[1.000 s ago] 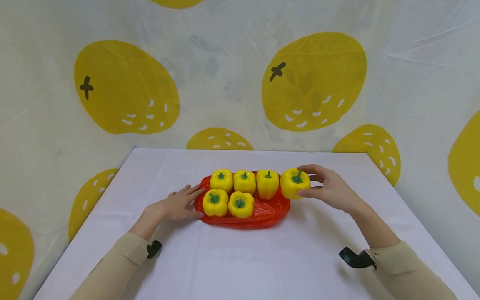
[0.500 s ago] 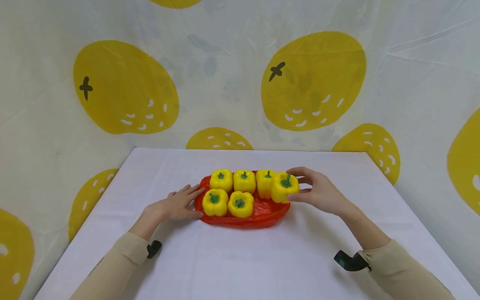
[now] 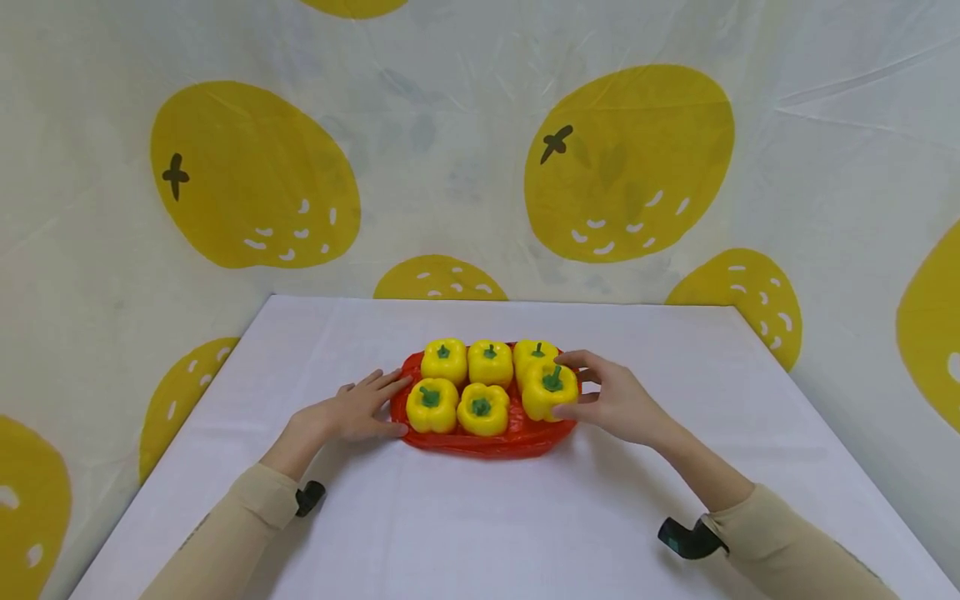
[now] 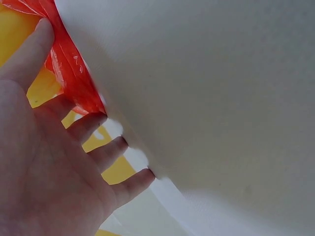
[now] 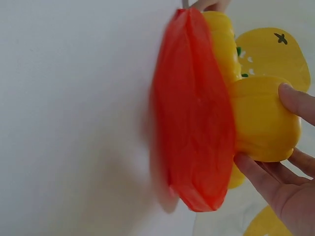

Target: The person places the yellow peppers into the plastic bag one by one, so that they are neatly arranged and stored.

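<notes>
A yellow bell pepper [image 3: 545,395] with a green stem is gripped by my right hand [image 3: 617,402] at the front right of a red plastic bag [image 3: 517,444]. In the right wrist view the thumb and fingers hold the bell pepper [image 5: 266,120] from both sides, against or just above the bag's edge; contact with the bag is unclear. Several other yellow bell peppers [image 3: 483,408] stand in two rows on the bag. My left hand [image 3: 352,412] rests at the bag's left end with fingers spread. In the left wrist view its thumb touches the red plastic [image 4: 74,73].
A white cloth covers the table [image 3: 465,525]. Behind it hangs a pale curtain [image 3: 450,167] printed with large yellow fruit. A black camera [image 3: 690,537] sits at the right wrist, another black camera [image 3: 309,498] at the left.
My right hand has carried the bell pepper leftward and down, from beside the bag's back right to its front right. The left hand has stayed in place.
</notes>
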The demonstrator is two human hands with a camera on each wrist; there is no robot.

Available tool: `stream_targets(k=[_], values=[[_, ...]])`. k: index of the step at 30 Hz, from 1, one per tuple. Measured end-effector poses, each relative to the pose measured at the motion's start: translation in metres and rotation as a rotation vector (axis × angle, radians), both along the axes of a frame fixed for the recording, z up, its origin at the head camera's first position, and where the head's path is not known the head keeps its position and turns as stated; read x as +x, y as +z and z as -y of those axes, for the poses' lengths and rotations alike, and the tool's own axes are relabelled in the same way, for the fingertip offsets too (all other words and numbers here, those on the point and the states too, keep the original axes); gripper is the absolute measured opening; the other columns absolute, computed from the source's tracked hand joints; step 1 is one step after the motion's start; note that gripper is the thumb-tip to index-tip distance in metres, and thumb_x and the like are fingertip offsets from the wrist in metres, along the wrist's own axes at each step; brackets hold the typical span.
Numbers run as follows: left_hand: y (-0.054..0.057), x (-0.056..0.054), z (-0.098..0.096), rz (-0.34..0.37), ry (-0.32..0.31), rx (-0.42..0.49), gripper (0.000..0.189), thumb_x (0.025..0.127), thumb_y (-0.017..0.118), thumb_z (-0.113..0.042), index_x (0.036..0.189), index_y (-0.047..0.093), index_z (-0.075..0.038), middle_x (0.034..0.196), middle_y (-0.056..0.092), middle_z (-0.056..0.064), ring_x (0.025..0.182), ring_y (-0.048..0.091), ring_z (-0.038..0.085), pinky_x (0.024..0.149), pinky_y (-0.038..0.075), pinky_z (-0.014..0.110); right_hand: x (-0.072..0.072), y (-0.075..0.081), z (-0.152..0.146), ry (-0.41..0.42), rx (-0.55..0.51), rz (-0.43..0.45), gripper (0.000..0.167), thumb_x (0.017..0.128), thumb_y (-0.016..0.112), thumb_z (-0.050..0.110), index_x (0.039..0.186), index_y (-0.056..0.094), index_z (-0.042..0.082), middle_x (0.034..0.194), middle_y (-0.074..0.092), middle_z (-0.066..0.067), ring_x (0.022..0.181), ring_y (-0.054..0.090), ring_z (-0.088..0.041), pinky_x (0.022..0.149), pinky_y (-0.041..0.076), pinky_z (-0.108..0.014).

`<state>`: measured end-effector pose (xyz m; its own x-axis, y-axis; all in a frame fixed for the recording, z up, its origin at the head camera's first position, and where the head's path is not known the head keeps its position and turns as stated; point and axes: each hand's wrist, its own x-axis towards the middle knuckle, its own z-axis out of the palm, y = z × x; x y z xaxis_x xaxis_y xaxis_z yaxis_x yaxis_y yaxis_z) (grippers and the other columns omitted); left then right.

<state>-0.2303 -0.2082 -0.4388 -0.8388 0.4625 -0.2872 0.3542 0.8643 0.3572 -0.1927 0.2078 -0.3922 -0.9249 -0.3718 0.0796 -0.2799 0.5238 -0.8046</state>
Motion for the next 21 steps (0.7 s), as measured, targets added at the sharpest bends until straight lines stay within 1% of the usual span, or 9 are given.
stream_targets(k=[4, 9, 12, 16, 21], values=[[0.001, 0.001, 0.000, 0.007, 0.006, 0.000, 0.090, 0.092, 0.069, -0.055, 0.163, 0.030, -0.017, 0.168, 0.023, 0.014, 0.153, 0.015, 0.045, 0.113, 0.015, 0.076, 0.002, -0.006, 0.007, -0.019, 0.004, -0.008, 0.067, 0.083, 0.087, 0.024, 0.140, 0.055, 0.011, 0.140, 0.057, -0.008, 0.119, 0.059, -0.030, 0.089, 0.059, -0.037], [0.003, 0.001, -0.001, 0.017, 0.008, 0.004, 0.090, 0.092, 0.069, -0.054, 0.164, 0.029, -0.017, 0.168, 0.023, 0.014, 0.153, 0.015, 0.045, 0.113, 0.015, 0.076, 0.005, -0.014, 0.012, -0.030, 0.003, -0.024, 0.066, 0.084, 0.086, 0.024, 0.140, 0.055, 0.008, 0.139, 0.057, -0.012, 0.118, 0.060, -0.033, 0.089, 0.059, -0.041], [0.003, 0.002, -0.001, 0.017, 0.008, 0.006, 0.089, 0.092, 0.069, -0.053, 0.164, 0.029, -0.017, 0.168, 0.023, 0.015, 0.152, 0.015, 0.045, 0.113, 0.015, 0.076, 0.006, -0.019, 0.013, -0.034, 0.015, -0.033, 0.065, 0.085, 0.085, 0.023, 0.140, 0.054, 0.007, 0.139, 0.056, -0.013, 0.118, 0.059, -0.034, 0.089, 0.059, -0.042], [0.004, 0.002, -0.001, 0.014, 0.005, 0.009, 0.089, 0.093, 0.069, -0.053, 0.163, 0.030, -0.016, 0.168, 0.023, 0.015, 0.152, 0.015, 0.045, 0.113, 0.016, 0.076, 0.006, -0.026, 0.015, -0.052, 0.041, -0.038, 0.066, 0.085, 0.085, 0.024, 0.140, 0.054, 0.008, 0.140, 0.056, -0.013, 0.123, 0.056, -0.034, 0.092, 0.058, -0.045], [0.004, 0.002, -0.001, 0.013, 0.006, 0.010, 0.089, 0.093, 0.069, -0.053, 0.163, 0.030, -0.016, 0.168, 0.022, 0.015, 0.153, 0.014, 0.045, 0.113, 0.015, 0.076, 0.005, -0.032, 0.016, -0.072, 0.066, -0.052, 0.067, 0.084, 0.086, 0.025, 0.141, 0.054, 0.008, 0.141, 0.056, -0.012, 0.130, 0.051, -0.034, 0.099, 0.053, -0.053]])
